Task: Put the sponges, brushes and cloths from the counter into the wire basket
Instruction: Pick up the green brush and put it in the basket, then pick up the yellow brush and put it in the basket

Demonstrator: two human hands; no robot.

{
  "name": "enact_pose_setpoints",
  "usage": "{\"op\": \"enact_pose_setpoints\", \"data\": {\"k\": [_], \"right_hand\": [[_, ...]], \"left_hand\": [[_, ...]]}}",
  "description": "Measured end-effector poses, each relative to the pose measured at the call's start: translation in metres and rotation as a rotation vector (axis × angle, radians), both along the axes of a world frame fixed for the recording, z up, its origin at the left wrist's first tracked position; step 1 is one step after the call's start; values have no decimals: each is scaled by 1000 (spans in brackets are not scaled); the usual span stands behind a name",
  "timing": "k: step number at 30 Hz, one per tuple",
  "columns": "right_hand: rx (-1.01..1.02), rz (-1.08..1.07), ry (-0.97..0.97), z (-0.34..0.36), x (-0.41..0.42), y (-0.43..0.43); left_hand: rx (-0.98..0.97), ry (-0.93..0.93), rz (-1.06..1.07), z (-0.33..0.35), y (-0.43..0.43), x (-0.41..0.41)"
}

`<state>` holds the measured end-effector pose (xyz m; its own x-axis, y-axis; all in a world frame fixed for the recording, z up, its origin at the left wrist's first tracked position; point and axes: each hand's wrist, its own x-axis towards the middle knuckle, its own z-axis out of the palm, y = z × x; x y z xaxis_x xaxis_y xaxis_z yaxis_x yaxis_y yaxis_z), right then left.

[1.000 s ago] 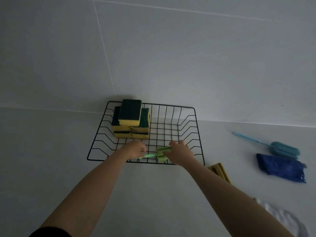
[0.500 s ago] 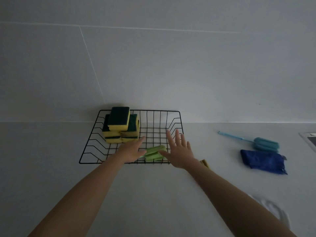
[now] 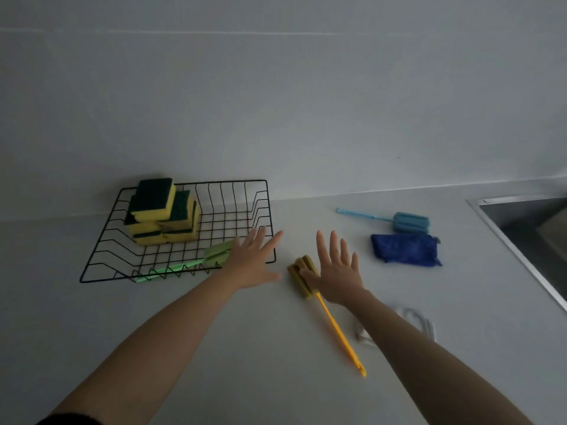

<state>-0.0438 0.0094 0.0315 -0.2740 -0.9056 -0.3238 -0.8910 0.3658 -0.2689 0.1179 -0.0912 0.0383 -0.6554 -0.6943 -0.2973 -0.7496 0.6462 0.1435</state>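
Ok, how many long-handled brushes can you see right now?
3. The green brush lies in the wire basket; the yellow brush is on the counter by the right hand; the blue brush lies near the wall.

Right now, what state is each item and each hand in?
wire basket: upright on counter, partly filled
sponges: stacked in basket
green brush: lying in basket
yellow brush: on counter, head partly under right hand
blue brush: on counter
blue cloth: on counter
white cloth: on counter, partly hidden
left hand: open, empty
right hand: open, empty
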Motion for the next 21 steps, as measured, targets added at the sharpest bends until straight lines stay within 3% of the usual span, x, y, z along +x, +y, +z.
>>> {"op": "enact_pose_setpoints", "data": {"k": [9,17,21], "right_hand": [[169,10,15,-38,-25,60],[248,96,54,-65,-19,74],[205,133,98,-71,-19,77]], "left_hand": [[-25,-103,-316,-31,41,-66],[-85,-132,-349,-49,47,-79],[-161,-30,-380,-57,43,-79]]}}
